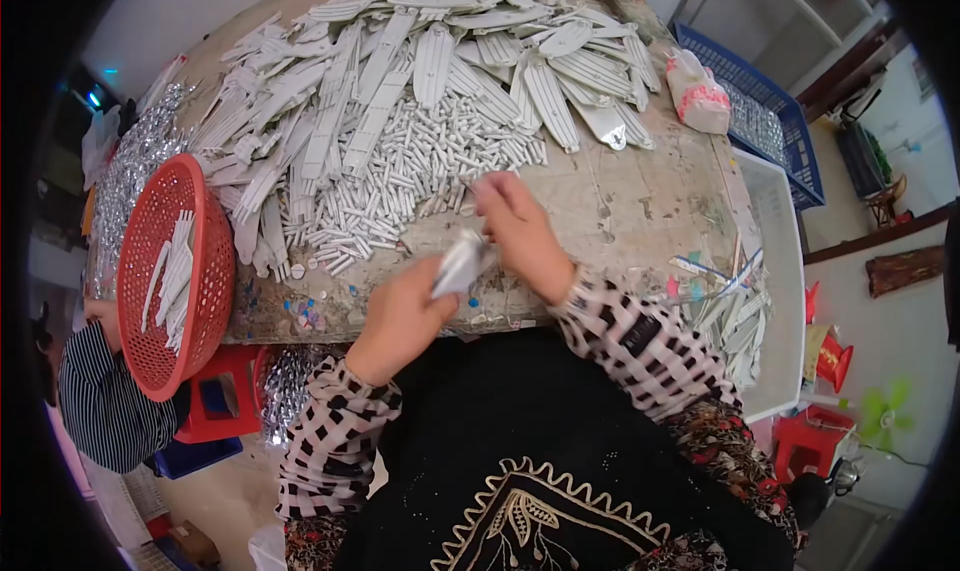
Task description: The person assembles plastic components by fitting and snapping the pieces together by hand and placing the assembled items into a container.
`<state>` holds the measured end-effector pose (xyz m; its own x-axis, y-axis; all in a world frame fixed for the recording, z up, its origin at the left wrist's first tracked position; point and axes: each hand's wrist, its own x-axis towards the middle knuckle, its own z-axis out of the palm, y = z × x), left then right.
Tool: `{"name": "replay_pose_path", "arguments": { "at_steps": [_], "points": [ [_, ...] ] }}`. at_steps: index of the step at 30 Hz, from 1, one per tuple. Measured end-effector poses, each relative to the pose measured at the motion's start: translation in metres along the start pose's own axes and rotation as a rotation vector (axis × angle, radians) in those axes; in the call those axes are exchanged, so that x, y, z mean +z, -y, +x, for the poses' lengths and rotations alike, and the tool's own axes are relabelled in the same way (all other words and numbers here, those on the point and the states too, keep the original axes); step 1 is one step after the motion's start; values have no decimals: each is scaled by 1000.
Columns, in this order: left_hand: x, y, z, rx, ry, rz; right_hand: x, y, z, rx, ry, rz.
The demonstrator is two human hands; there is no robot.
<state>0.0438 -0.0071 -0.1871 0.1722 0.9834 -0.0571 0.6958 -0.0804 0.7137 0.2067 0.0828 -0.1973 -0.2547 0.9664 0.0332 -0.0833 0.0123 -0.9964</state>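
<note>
My left hand (398,309) is closed around a silvery-white flat piece (462,263), blurred by motion, just above the table's near edge. Beside it, my right hand (520,233) is raised with fingers bent together near the heap of small tubes. Whatever its fingertips may hold is too blurred to make out. Beyond both hands lies the heap of short silver-white tubes (420,161). Behind and around that heap, long flat white strips (432,66) with dark lines are piled high.
A red perforated basket (205,261) holding a few strips stands tilted at the left, near another person's striped sleeve (112,401). Shiny silver pieces (140,156) lie beyond it. At the right are a white bin (785,261) of strips, a blue crate (800,141) and a pink-white bag (697,96).
</note>
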Motion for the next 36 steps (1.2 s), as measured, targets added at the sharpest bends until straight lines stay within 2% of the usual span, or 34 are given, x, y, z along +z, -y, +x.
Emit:
{"name": "replay_pose_path", "arguments": {
  "at_steps": [1,2,3,4,5,6,7,9,13,15,17,19,20,22,23,25,26,27,29,31,32,34,35,36],
  "points": [
    [5,6,2,-40,-91,-372,-8,3,-16,4,-8,-2],
    [4,-8,7,-140,-99,-778,-17,6,-33,97,38,28],
    [6,-16,12,-129,-87,-780,-23,7,-49,186,82,58],
    [9,-23,17,-154,-85,-1101,-26,7,-65,179,67,52],
    [13,-30,22,-183,-77,-1422,-28,5,-81,132,166,6],
    [20,-38,26,-177,-51,-1456,-32,6,-91,90,266,-42],
    [28,-47,29,-177,-35,-1461,-39,9,-99,94,252,-48],
    [41,-62,36,-240,75,-1570,-56,23,-113,378,282,60],
    [67,-66,42,-260,292,-1528,-105,38,-143,300,102,-234],
    [68,-63,41,-325,277,-1466,-144,30,-148,251,-161,-642],
    [70,-43,44,-353,348,-1300,-180,57,-152,192,-320,-1236],
    [71,-28,45,-379,359,-1321,-198,81,-155,71,-599,-1041],
    [71,-22,45,-376,364,-1397,-196,83,-155,74,-599,-1042],
    [73,-18,46,-365,367,-1474,-193,85,-152,-568,-852,-573],
    [73,-18,46,-355,370,-1487,-213,65,-154,-570,-851,-575],
    [71,-17,44,-341,375,-1502,-270,8,-161,-288,-285,-1751],
    [71,-17,43,-355,385,-1478,-244,27,-147,328,-336,-1498],
    [69,-17,46,-368,398,-1450,-236,49,-141,323,-339,-1498],
    [73,-13,44,-345,403,-1465,-223,92,-140,34,-797,-1133],
    [72,-14,46,-302,429,-1454,-191,134,-140,-369,-904,-693],
    [72,-15,46,-308,431,-1439,-190,134,-140,-377,-909,-688],
    [72,-16,47,-314,423,-1434,-189,132,-141,-806,-935,-616],
    [73,-15,48,-306,422,-1441,-241,88,-175,-808,-927,-618],
    [74,-14,46,-301,424,-1445,-270,41,-176,-552,-686,-1272]
  ]
}}
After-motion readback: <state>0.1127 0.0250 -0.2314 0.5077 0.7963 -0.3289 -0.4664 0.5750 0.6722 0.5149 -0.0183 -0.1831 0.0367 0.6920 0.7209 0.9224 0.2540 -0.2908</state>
